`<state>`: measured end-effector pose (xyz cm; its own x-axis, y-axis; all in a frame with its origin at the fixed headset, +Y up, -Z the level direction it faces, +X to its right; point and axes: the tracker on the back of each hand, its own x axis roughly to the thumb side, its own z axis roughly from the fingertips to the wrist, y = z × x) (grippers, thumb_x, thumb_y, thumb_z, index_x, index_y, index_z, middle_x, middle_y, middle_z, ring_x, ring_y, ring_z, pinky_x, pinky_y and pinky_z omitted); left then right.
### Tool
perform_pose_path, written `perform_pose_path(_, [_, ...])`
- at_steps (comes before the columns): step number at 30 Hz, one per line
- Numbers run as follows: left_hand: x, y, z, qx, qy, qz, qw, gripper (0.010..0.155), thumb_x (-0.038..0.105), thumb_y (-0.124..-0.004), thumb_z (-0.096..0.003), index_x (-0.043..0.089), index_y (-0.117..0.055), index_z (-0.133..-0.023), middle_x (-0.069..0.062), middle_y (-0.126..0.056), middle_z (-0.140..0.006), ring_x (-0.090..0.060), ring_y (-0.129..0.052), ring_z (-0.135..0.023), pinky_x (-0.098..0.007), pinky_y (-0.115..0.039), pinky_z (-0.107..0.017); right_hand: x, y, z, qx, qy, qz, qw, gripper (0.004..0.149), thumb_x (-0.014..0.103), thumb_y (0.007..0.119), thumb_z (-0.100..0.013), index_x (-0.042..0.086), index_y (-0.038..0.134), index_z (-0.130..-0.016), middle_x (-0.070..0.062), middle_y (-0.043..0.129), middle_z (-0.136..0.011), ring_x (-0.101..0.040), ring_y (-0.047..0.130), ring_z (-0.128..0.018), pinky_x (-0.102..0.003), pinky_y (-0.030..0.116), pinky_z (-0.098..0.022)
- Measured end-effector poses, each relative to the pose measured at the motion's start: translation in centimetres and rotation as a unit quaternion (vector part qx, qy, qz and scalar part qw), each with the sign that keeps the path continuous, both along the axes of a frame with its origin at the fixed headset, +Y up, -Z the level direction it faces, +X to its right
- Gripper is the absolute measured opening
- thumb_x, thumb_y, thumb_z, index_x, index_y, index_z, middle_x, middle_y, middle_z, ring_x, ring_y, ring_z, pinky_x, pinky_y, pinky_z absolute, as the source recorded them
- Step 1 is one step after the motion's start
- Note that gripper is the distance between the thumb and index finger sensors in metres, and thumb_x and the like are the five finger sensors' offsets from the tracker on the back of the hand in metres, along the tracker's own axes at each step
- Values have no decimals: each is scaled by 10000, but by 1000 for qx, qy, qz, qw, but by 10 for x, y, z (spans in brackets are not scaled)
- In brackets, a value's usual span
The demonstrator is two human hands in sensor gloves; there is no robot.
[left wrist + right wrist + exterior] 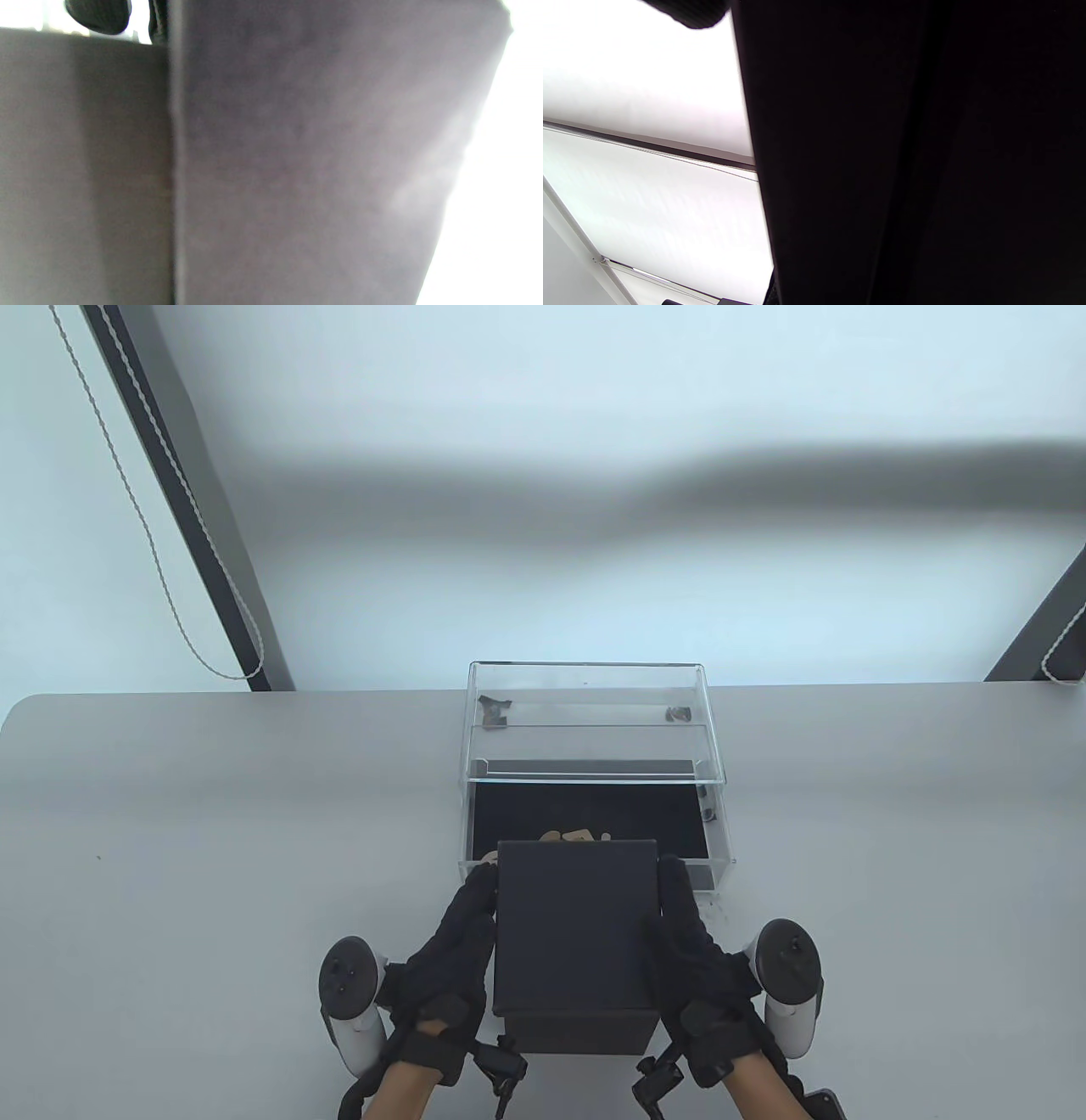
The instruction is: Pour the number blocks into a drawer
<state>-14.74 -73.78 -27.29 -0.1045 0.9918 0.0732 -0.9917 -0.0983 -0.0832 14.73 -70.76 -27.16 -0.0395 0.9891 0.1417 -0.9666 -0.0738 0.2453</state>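
A black box [577, 937] is tipped forward over the pulled-out drawer [679, 823] of a clear acrylic case [594, 712]. My left hand [450, 950] grips the box's left side and my right hand [700, 959] grips its right side. Pale number blocks [570, 837] lie on the drawer's black lining just past the box's far edge; another block [489, 857] shows by my left fingertips. The box's wall fills the left wrist view [318, 161] and the right wrist view [903, 169]. The box's opening is hidden.
The grey table [212, 831] stretches to both sides of the case. Small dark fittings [492, 711] sit inside the case's upper level. A window blind with a bead cord [161, 560] hangs behind the table's far edge.
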Motion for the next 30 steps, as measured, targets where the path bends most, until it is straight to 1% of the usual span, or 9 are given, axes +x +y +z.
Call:
perform_pose_path(9, [0, -12, -6, -26, -5, -35, 999, 598, 513, -640, -510, 359, -527, -1077, -56, -453, -1212, -411, -464, -1073, -670, -466, -737, 3, -11, -5, -29, 0, -13, 999, 843, 592, 588, -503, 142, 115, -1037, -253, 44, -1084, -564, 63, -959, -721, 95, -607])
perform_pose_path(14, [2, -18, -6, -42, -13, -38, 998, 615, 526, -642, -508, 354, -507, -1083, -70, -474, -1209, -420, -489, -1065, -673, -478, -731, 4, -21, -7, -53, 7, -5, 999, 859, 598, 583, -503, 125, 89, -1024, -257, 44, -1082, -570, 78, -958, -724, 112, -609])
perform_pose_path(22, [3, -22, -6, -56, -13, -47, 997, 625, 538, -642, -506, 344, -504, -1084, -70, -493, -1206, -431, -515, -1054, -673, -492, -723, 4, -31, -9, -81, 14, -2, 997, 870, 599, 584, -503, 115, 71, -1014, -261, 48, -1080, -574, 85, -957, -727, 125, -612])
perform_pose_path(28, [5, -23, -4, -60, -12, -48, 997, 642, 561, -648, -501, 357, -486, -1087, -55, -485, -1209, -435, -522, -1051, -670, -500, -722, 5, -38, -10, -102, 28, 25, 994, 872, 604, 582, -507, 141, 34, -1004, -259, 32, -1077, -576, 84, -955, -728, 135, -615])
perform_pose_path(30, [5, -23, -3, -67, -11, -47, 997, 644, 563, -650, -499, 356, -487, -1087, -52, -486, -1210, -435, -524, -1051, -670, -501, -721, 5, -40, -10, -111, 28, 12, 993, 871, 601, 585, -508, 147, 30, -1003, -259, 36, -1077, -576, 88, -956, -728, 141, -616])
